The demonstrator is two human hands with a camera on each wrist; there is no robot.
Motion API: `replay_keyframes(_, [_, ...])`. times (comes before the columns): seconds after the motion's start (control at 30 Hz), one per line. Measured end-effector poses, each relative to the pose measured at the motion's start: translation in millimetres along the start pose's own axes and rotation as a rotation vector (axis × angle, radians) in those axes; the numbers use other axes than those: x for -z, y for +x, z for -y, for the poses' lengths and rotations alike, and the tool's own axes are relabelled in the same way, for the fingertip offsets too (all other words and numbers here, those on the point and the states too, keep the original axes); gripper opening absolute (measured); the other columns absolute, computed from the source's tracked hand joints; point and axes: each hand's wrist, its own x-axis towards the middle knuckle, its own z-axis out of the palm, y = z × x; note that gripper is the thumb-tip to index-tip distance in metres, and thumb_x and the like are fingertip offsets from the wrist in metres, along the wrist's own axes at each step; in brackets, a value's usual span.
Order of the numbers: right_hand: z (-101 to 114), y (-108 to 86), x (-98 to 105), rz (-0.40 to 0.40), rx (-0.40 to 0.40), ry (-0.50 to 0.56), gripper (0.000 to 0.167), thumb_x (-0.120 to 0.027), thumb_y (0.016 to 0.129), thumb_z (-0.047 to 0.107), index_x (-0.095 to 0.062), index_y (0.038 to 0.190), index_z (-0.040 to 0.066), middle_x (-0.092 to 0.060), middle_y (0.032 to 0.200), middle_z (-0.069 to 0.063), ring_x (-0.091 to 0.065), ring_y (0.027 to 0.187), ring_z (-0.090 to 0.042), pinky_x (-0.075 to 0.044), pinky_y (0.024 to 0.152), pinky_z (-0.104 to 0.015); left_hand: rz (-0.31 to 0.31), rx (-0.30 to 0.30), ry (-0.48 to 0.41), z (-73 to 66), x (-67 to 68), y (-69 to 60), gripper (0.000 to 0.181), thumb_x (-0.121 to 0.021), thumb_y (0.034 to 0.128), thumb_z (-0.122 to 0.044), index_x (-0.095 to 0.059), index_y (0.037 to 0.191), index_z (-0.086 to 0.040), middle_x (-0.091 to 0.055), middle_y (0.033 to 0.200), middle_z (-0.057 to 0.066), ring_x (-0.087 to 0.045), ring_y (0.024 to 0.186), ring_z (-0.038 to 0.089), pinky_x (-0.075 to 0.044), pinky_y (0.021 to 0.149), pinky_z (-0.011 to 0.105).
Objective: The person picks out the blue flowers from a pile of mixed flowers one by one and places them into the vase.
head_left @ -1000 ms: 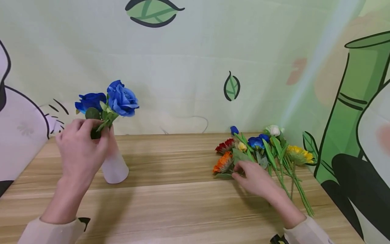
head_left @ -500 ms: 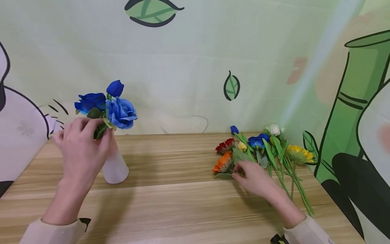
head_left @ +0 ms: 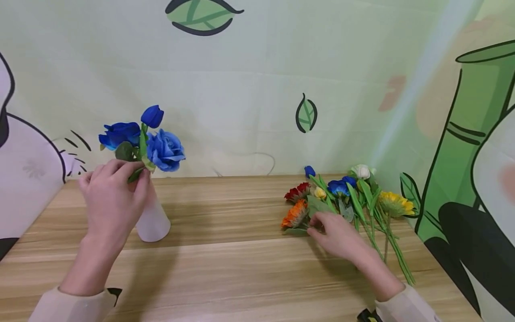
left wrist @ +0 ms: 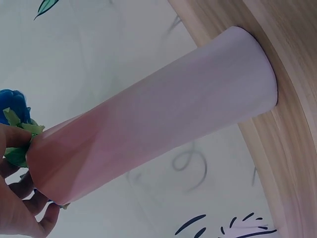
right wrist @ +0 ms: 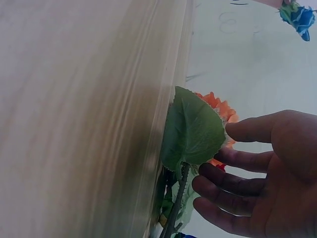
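A pink-to-white vase (head_left: pixel 154 221) stands upright on the wooden table. Out of its mouth rise a dark blue rose (head_left: pixel 120 135) and a blue tulip bud (head_left: pixel 152 116). At the vase's mouth my left hand (head_left: pixel 114 197) pinches the green leaves just under a lighter blue rose (head_left: pixel 166 150); the rose's stem is hidden. Over on the right, my right hand (head_left: pixel 338 237) hovers at an orange flower (head_left: pixel 295 214) with loosely bent fingers. The right wrist view shows those fingers apart, beside the flower's green leaf (right wrist: pixel 193 129), gripping nothing.
Beyond my right hand lies a pile of artificial flowers: a dark red one (head_left: pixel 297 192), a blue rose (head_left: pixel 339 186), a white one (head_left: pixel 361 171) and a yellow sunflower (head_left: pixel 396 204). Behind the table (head_left: pixel 233 277) hangs a printed cloth backdrop (head_left: pixel 241 89).
The lighter blue rose has come down toward the vase's mouth and slightly right, uncovering the blue tulip bud behind it. My left hand has shifted a little right and down. My right hand stays put.
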Motion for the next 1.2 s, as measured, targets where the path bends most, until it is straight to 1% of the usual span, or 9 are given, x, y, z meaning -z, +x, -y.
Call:
replay_keyframes(0.2, [0,1.5,1,0.004,-0.006,0.006,0.008,-0.071,0.097,0.018,-0.069,0.1,0.011,-0.068,0.093,0.001,-0.064,0.086,-0.017,-0.055,0.077,-0.042,-0.024,-0.008,-0.018,-1.1,2.3,-1.6,0.022,-0.073,0.091,-0.007,-0.074,0.106,0.008,-0.068,0.102,0.027,-0.06,0.095,0.048,-0.032,0.087,0.063])
replay_keyframes(0.43, [-2,2.3,2,0.016,-0.012,0.015,0.008,-0.07,0.098,0.018,-0.069,0.101,0.011,-0.067,0.093,0.002,-0.062,0.084,-0.015,-0.054,0.076,-0.039,-0.002,0.003,-0.032,-7.5,6.7,-3.9,0.03,-0.076,0.0894,-0.008,-0.069,0.114,0.008,-0.063,0.106,0.027,-0.056,0.101,0.048,-0.032,0.09,0.063])
replay_keyframes(0.57, [-2,2.2,2,0.017,-0.01,0.023,0.008,-0.07,0.097,0.018,-0.069,0.101,0.011,-0.066,0.092,0.003,-0.061,0.083,-0.013,-0.054,0.074,-0.038,-0.015,-0.002,-0.04,-12.6,9.2,-5.7,0.033,-0.076,0.089,-0.008,-0.065,0.116,0.008,-0.06,0.106,0.026,-0.053,0.103,0.046,-0.031,0.09,0.061])
replay_keyframes(0.7, [-3,2.2,3,0.018,-0.013,0.027,0.008,-0.07,0.097,0.017,-0.068,0.101,0.01,-0.066,0.09,0.003,-0.061,0.081,-0.013,-0.053,0.073,-0.037,-0.058,-0.029,-0.043,-18.4,11.1,-8.6,0.027,-0.074,0.0899,-0.009,-0.064,0.108,0.009,-0.059,0.101,0.024,-0.052,0.101,0.046,-0.028,0.09,0.059])
replay_keyframes(0.8, [-3,1.9,3,0.021,-0.011,0.029,0.009,-0.07,0.097,0.017,-0.068,0.101,0.01,-0.065,0.09,0.003,-0.06,0.079,-0.012,-0.053,0.071,-0.036,-0.078,-0.05,-0.043,-23.6,11.3,-11.8,0.02,-0.072,0.0899,-0.011,-0.066,0.1,0.005,-0.057,0.097,0.022,-0.051,0.1,0.047,-0.026,0.089,0.06])
replay_keyframes(0.97, [-3,1.4,4,0.031,-0.005,0.044,0.01,-0.07,0.097,0.017,-0.069,0.102,0.009,-0.064,0.088,0.004,-0.058,0.077,-0.011,-0.052,0.068,-0.034,-0.092,-0.088,-0.056,-32.5,10.1,-18.6,0.016,-0.072,0.0889,-0.013,-0.068,0.093,0.002,-0.056,0.097,0.022,-0.051,0.1,0.046,-0.027,0.084,0.061])
replay_keyframes(1.03, [-3,1.4,4,0.032,-0.006,0.045,0.01,-0.07,0.097,0.018,-0.069,0.102,0.009,-0.064,0.088,0.004,-0.058,0.077,-0.011,-0.052,0.068,-0.034,-0.095,-0.111,-0.068,-36.8,8.0,-21.3,0.014,-0.073,0.0885,-0.013,-0.068,0.091,0.0,-0.057,0.096,0.02,-0.052,0.096,0.045,-0.028,0.082,0.06])
replay_keyframes(1.13, [-4,1.5,5,0.032,-0.01,0.041,0.01,-0.07,0.098,0.018,-0.069,0.103,0.009,-0.064,0.089,0.004,-0.059,0.078,-0.011,-0.052,0.069,-0.035,-0.069,-0.167,-0.074,-42.9,3.1,-25.7,0.012,-0.074,0.0883,-0.012,-0.068,0.089,-0.001,-0.059,0.093,0.019,-0.054,0.09,0.043,-0.033,0.079,0.059])
replay_keyframes(1.2, [-4,1.5,5,0.034,-0.013,0.04,0.01,-0.07,0.098,0.018,-0.069,0.103,0.009,-0.064,0.089,0.004,-0.059,0.078,-0.011,-0.052,0.069,-0.035,-0.036,-0.202,-0.086,-45.7,-1.5,-28.4,0.01,-0.075,0.0872,-0.01,-0.068,0.087,-0.002,-0.06,0.09,0.017,-0.056,0.087,0.042,-0.037,0.081,0.059])
